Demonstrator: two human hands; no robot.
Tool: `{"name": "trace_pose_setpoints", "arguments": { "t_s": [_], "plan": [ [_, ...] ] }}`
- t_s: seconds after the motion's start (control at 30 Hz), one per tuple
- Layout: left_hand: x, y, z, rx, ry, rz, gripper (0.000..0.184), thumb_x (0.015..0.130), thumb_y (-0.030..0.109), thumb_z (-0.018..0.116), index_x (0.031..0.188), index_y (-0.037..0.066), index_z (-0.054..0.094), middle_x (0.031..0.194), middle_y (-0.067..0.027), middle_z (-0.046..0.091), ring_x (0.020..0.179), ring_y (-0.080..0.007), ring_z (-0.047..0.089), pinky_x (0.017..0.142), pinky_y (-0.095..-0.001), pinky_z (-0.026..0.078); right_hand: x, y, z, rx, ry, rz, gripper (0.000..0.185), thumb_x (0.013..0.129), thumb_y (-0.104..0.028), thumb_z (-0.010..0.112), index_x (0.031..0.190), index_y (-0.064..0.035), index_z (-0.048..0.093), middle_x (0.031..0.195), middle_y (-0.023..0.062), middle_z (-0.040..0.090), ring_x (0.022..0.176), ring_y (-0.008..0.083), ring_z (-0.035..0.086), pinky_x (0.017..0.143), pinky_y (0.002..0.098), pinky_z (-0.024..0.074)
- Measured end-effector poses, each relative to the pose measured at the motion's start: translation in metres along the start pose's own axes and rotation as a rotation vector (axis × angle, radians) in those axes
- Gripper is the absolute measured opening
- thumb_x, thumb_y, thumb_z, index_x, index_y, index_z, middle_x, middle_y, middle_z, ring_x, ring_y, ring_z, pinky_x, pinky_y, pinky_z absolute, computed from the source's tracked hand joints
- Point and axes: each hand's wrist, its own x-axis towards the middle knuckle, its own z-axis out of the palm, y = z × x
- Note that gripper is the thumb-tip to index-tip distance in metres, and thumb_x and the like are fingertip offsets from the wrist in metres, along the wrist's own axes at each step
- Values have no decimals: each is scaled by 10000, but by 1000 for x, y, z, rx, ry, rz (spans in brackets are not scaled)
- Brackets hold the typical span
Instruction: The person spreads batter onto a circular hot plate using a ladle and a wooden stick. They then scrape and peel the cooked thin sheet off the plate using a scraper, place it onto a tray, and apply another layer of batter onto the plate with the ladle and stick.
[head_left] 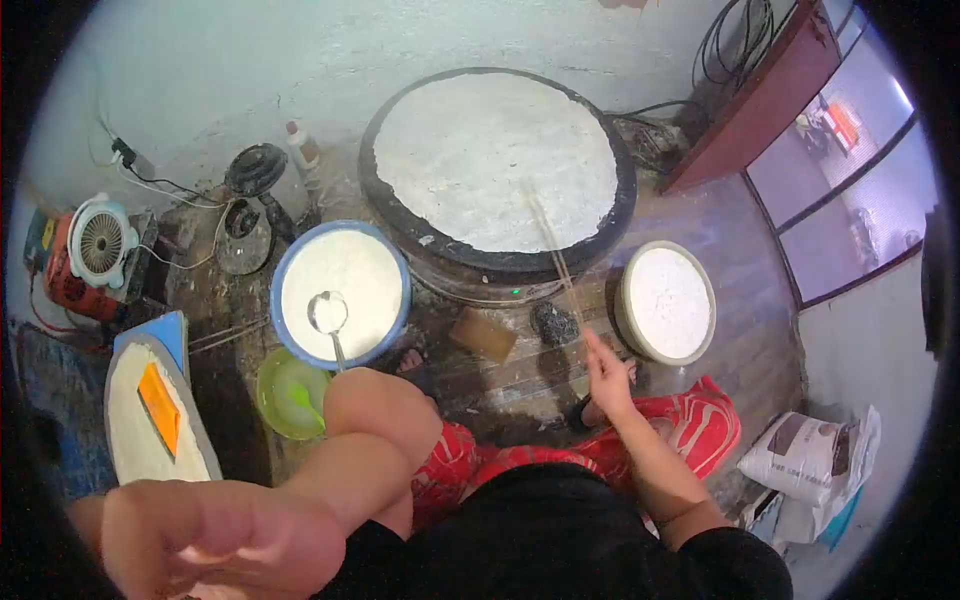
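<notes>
My right hand [606, 375] is closed around the lower end of a long thin wooden stick [561, 265]. The stick's blurred far end reaches over a broad white sheet of batter [480, 160] on a round, dark-rimmed griddle [622, 205]. My left arm is bent, its elbow [385, 415] pointing forward. Close to the camera at the lower left looms my left hand [225, 535], blurred, its fingers unclear. Beyond the elbow stands a blue-rimmed basin [402, 275] of white batter [350, 270], with a metal ladle [328, 313] in it.
Right of the griddle is a pale tub [712, 312] of white contents. A green bowl [268, 395] holds a bright green utensil. An orange scraper [160, 408] lies on a batter-smeared board [130, 430]. A small fan [101, 240] stands left; sacks [795, 455] lie right.
</notes>
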Motion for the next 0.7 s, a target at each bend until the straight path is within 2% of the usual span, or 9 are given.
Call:
{"name": "trace_pose_setpoints", "arguments": {
  "t_s": [0.03, 0.1, 0.13, 0.2, 0.23, 0.6, 0.63, 0.67, 0.7],
  "plan": [
    [2, -3, -6, -1, -3, 3, 330, 566, 113, 507, 793, 35, 280, 873, -89, 327, 882, -205, 321, 847, -359, 280, -5, -8, 1, -41, -161, -23, 365, 878, -55, 424, 1237, -121, 445, 1120, 108, 547, 924, 127, 536, 812, 221, 393],
    [8, -8, -24, -281, -336, -340, 285, 837, 118, 470, 1016, 286, 616, 1151, 112, 471, 1104, -138, 351, 989, -410, 262, -7, -27, 1, -59, -439, -38, 356, 901, -89, 391, 1255, -112, 421, 868, 75, 601, 726, 108, 567, 685, 223, 448],
    [7, -8, -23, -276, -337, -338, 285, 837, 118, 470, 1016, 286, 616, 1151, 112, 471, 1104, -138, 351, 989, -410, 262, -3, -38, 3, -60, -443, -40, 356, 901, -89, 391, 1255, -112, 421, 868, 75, 601, 726, 108, 567, 685, 223, 448],
    [6, -8, -22, -284, -296, -319, 276, 838, 113, 468, 994, 276, 627, 1152, 111, 473, 1101, -136, 355, 969, -401, 287, 11, -57, 8, 330, -384, 346, 370, 918, -139, 352, 1288, -141, 370, 690, 55, 551, 527, 95, 520, 495, 215, 442],
    [6, -8, -22, -279, -298, -317, 276, 838, 113, 468, 994, 276, 627, 1152, 111, 473, 1101, -136, 355, 969, -401, 287, 25, -56, 13, 343, -319, 342, 379, 927, -174, 317, 1305, -145, 325, 651, 59, 532, 430, 95, 468, 376, 212, 385],
    [9, -23, -24, -171, -268, -75, 230, 831, 125, 462, 868, 238, 658, 1090, 106, 513, 1071, -134, 382, 981, -400, 247, 106, -78, 41, 309, -220, 294, 393, 915, -132, 282, 1307, -124, 311, 693, 62, 543, 471, 109, 470, 434, 223, 408],
    [9, -13, -19, -166, -267, -73, 230, 831, 125, 462, 868, 238, 658, 1090, 106, 513, 1071, -134, 382, 981, -400, 247, 108, -79, 43, 308, -223, 295, 395, 913, -134, 288, 1308, -123, 308, 693, 61, 532, 478, 109, 467, 434, 226, 407],
    [8, 2, -9, -112, -111, -33, 146, 704, 124, 485, 848, 142, 471, 992, 4, 418, 995, -168, 349, 896, -380, 267, 110, -81, 45, 306, -226, 296, 398, 912, -137, 294, 1310, -123, 305, 692, 61, 521, 485, 109, 463, 434, 229, 407],
    [6, 15, -5, -60, 45, 7, 346, 577, 123, 508, 828, 47, 283, 894, -98, 322, 919, -203, 315, 812, -359, 286, 113, -80, 47, 303, -227, 298, 398, 912, -137, 294, 1310, -123, 305, 692, 61, 521, 485, 109, 463, 434, 229, 407]
  ]
}}
